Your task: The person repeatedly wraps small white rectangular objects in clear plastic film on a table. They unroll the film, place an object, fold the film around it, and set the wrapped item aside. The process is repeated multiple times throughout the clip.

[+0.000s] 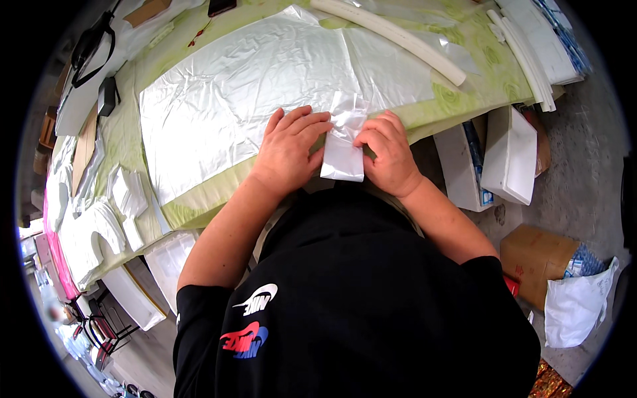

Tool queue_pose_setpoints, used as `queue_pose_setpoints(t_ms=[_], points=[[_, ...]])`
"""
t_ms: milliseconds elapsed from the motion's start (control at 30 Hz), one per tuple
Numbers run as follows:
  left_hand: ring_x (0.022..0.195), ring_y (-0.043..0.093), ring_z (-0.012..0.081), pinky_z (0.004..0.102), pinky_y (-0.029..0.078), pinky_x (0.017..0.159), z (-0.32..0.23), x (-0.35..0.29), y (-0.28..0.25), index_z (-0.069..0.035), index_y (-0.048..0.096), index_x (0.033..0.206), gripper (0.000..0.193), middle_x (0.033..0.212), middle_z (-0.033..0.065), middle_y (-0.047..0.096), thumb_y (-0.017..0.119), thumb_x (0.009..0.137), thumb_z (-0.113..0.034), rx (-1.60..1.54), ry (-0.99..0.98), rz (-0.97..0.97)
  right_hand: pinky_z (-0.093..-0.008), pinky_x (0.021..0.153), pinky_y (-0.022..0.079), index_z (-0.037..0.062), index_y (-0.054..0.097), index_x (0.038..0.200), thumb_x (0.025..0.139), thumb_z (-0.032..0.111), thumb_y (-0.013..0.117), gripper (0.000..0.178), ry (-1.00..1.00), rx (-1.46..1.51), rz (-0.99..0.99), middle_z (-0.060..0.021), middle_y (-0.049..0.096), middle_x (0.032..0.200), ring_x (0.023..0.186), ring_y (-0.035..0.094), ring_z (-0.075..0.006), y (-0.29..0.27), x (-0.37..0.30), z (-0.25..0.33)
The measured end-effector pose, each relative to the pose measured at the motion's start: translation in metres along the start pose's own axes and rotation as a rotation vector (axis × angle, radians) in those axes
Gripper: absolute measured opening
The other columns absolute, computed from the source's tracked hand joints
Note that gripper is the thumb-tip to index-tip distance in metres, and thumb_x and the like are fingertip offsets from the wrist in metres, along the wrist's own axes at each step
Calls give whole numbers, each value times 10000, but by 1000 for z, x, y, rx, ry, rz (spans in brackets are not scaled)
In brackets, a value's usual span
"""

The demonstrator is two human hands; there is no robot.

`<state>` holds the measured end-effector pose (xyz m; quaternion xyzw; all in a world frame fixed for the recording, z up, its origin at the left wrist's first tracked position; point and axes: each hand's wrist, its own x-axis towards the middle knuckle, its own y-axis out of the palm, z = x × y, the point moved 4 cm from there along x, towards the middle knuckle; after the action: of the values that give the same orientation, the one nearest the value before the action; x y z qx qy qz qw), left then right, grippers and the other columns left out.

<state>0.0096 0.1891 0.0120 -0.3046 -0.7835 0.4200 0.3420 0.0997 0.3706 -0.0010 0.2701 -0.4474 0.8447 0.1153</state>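
A narrow, folded strip of shiny white plastic film (342, 162) lies at the table's near edge, its lower end reaching slightly past the edge. My left hand (289, 147) is open, fingers stretched out, fingertips at the strip's left side. On the opposite side my right hand (391, 154) is closed, with curled fingers pinching the strip's right edge. Beneath the strip's far end spreads a large, wrinkled silvery-white sheet (225, 99). My right palm hides part of the tablecloth beside the strip.
A green patterned cloth (507, 76) covers the table. Across the back right lies a long cream tube (398, 34). Folded white pieces (99, 225) sit at the left. Below the right edge are white boxes (511, 156), a cardboard carton (539, 260) and a white bag (576, 306).
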Motion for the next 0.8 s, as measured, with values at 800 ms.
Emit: queue_pose_setpoints(t_ms=[800], points=[[1180, 605, 278, 452, 410, 1055, 7, 11, 3, -89, 738, 991, 122, 1199, 28, 699, 697, 901, -160, -73, -54, -114, -441, 974, 421, 80, 644, 866, 772, 131, 784, 176, 71, -42, 19, -61, 594, 1013, 1029, 552, -308, -8, 6, 2]])
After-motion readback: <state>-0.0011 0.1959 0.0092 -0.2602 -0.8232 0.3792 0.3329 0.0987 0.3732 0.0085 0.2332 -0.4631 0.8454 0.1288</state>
